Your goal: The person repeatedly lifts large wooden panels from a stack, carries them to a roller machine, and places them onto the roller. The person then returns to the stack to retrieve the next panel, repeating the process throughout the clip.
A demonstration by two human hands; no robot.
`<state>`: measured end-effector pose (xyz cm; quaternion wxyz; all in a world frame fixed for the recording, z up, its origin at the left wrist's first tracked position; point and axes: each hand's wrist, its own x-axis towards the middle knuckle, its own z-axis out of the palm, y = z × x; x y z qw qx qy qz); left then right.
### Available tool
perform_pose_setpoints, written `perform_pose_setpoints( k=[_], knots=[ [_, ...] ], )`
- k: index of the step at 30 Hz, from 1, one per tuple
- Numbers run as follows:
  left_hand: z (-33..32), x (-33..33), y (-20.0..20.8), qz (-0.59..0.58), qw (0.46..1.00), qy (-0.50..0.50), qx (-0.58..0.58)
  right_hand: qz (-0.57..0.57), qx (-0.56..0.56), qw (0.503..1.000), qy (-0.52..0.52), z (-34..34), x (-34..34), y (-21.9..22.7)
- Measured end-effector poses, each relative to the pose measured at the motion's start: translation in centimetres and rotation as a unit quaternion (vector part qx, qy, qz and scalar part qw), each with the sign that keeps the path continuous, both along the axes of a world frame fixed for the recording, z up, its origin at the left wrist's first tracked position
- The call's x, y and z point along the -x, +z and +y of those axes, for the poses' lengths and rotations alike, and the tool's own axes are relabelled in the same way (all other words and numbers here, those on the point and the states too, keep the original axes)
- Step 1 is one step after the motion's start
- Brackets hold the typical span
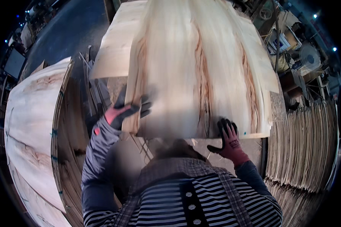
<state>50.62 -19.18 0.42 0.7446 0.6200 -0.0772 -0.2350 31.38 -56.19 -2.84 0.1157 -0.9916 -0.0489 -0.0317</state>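
Wood sheet handled at its near end by two gloved hands.

The left arm is bent, and the left hand is placed at the sheet's left edge; its fingers are blurred, so whether the edge is gripped cannot be told. The right hand is reached forward to the near edge, with fingers spread over the wood and thumb held out leftward. The sheet is laid flat in front of the body, partly over a paler sheet. Upright sheets are packed tightly at right.
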Motion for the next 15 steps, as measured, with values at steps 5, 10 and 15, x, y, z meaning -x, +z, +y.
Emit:
perform_pose_setpoints(
  k=[5, 10, 15],
  knots=[
    [2.4, 1.0, 6.4, -0.139, 0.990, 0.007, 0.030, -0.046, 0.048, 0.995, -0.073, -1.4, 1.2, -2.1],
    [3.5, 5.3, 7.1, -0.050, 0.997, 0.041, 0.036, -0.193, -0.037, 0.980, -0.020, -2.9, 3.7, -0.3],
    [-0.4, 1.1, 5.5, 0.056, 0.991, 0.108, 0.050, -0.195, -0.064, 0.979, -0.003, -2.9, 0.0, 0.7]
  ],
)
